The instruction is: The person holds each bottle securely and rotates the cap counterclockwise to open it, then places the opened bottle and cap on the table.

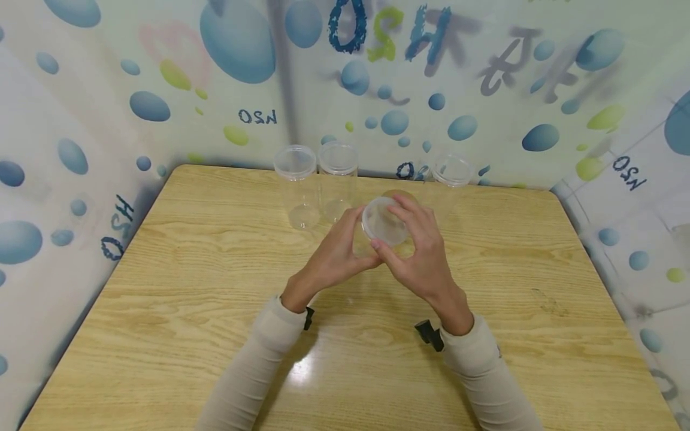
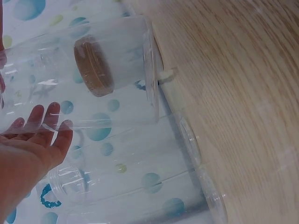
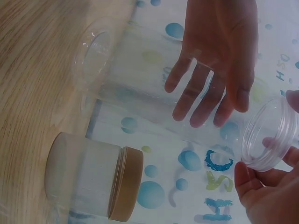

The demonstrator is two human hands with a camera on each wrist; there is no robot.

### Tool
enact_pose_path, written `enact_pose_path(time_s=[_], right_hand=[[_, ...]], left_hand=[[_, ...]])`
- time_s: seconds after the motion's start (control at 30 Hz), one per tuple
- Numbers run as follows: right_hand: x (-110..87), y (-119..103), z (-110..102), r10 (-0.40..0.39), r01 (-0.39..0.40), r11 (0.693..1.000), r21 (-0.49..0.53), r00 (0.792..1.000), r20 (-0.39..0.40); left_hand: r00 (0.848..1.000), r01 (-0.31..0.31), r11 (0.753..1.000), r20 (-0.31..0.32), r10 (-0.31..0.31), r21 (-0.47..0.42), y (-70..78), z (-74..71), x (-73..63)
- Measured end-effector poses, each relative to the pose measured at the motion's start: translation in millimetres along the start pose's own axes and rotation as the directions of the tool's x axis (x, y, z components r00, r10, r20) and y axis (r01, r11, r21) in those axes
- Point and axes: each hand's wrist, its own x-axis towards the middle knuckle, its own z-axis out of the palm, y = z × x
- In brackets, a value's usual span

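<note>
Upright over the table, a tall clear jar is held between both hands. My left hand grips its side, fingers spread round the wall and thumb on the near side. My right hand pinches the rim of the clear lid at the jar's top, thumb in front and fingers across the far side. The right wrist view shows the lid at the jar's mouth; whether it is seated or loose I cannot tell. Behind the held jar stands a shorter frosted jar with a brown lid, partly hidden by the right hand.
Two clear lidded jars, one beside another, stand at the back edge of the wooden table. Another clear jar is at back right. A patterned wall sheet hangs behind. Small black devices sit at the wrists.
</note>
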Motion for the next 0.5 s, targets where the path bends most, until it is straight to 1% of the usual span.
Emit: enact_pose_path(time_s=[0.17, 0.33, 0.5], right_hand=[[0.2, 0.1, -1.6, -0.009, 0.008, 1.000, 0.021, 1.000, 0.023], [0.5, -1.1, -3.7, -0.007, 0.006, 1.000, 0.021, 0.999, 0.048], [0.8, -0.9, -5.6, -0.011, 0.009, 1.000, 0.030, 0.996, 0.085]], left_hand=[[1.000, -0.003, 1.000, 0.002, 0.003, -0.018, -0.9, -0.1, -0.3], [1.000, 0.001, 1.000, 0.009, -0.001, -0.031, -0.5, -0.4, -0.1], [1.000, -0.005, 0.999, 0.008, 0.005, -0.037, -0.5, -0.4, -0.1]])
